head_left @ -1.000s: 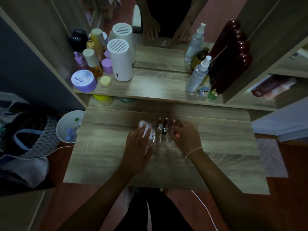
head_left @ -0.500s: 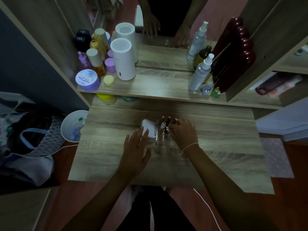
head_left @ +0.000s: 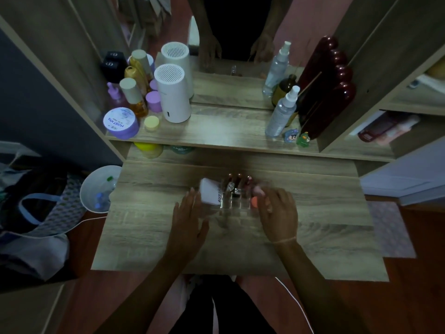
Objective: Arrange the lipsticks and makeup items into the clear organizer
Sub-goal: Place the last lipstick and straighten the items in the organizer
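Note:
The clear organizer [head_left: 228, 206] stands at the middle of the wooden desk. A white flat case [head_left: 210, 194] leans in its left end. Three dark lipsticks [head_left: 238, 181] stand upright in its back slots. My left hand [head_left: 190, 222] lies flat on the desk with fingers spread, its fingertips against the organizer's left side near the white case. My right hand [head_left: 280, 213] is at the organizer's right end, fingers curled around a blurred pink-orange makeup item [head_left: 256, 196]. Whether that item sits in a slot is unclear.
The raised shelf behind holds a white cylinder [head_left: 173, 95], a purple jar [head_left: 121, 122], amber bottles, a spray bottle [head_left: 280, 114] and small figurines [head_left: 297, 137], all against a mirror. A white bin [head_left: 100, 189] and bags sit left of the desk. A white cable [head_left: 296, 300] hangs at the front edge.
My right hand has slid right, off the lipsticks, to the organizer's right end, where the pink-orange item now shows at its fingertips. My left hand has stayed beside the white case.

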The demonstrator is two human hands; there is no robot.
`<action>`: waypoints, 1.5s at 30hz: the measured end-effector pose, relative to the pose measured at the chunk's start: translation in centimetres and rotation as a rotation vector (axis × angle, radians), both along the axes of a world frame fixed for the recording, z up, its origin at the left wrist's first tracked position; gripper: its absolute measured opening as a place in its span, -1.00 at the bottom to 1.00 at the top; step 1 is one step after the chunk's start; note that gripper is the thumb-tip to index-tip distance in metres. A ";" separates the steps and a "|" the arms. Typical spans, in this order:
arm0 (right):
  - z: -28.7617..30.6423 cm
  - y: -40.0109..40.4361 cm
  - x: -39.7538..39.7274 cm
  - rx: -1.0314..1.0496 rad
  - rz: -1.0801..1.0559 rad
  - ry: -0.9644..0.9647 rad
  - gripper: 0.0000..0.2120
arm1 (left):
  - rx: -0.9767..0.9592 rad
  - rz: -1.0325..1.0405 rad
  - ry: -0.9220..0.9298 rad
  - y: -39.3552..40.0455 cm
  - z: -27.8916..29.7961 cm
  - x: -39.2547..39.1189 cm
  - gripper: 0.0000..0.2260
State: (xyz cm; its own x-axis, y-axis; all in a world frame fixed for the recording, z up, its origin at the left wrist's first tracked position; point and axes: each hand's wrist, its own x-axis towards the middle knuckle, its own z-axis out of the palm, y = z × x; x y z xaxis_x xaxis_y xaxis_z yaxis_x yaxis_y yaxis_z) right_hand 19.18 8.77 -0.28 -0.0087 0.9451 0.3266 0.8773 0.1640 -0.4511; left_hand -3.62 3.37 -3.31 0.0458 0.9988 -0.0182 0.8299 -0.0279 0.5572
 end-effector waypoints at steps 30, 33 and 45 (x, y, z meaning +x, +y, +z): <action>-7.1 0.7 2.8 -0.377 -0.431 0.476 -0.85 | -0.014 0.365 -0.100 5.1 -3.9 -0.6 -0.81; -7.0 0.6 3.3 -0.366 -0.432 0.493 -0.87 | -0.013 0.353 -0.046 5.2 -3.8 -0.3 -0.82; -6.3 1.2 9.5 -0.350 -0.524 0.586 -0.84 | -0.035 0.219 -0.056 6.5 -3.5 5.3 -0.83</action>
State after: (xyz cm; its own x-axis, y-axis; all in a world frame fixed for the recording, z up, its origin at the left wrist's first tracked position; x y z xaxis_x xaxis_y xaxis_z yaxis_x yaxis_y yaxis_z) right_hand 28.67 9.96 -6.56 0.5360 0.8271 -0.1693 0.4103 -0.4305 -0.8040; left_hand 1.66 9.83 -6.84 -0.1700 0.9838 -0.0566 0.7819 0.1696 0.5999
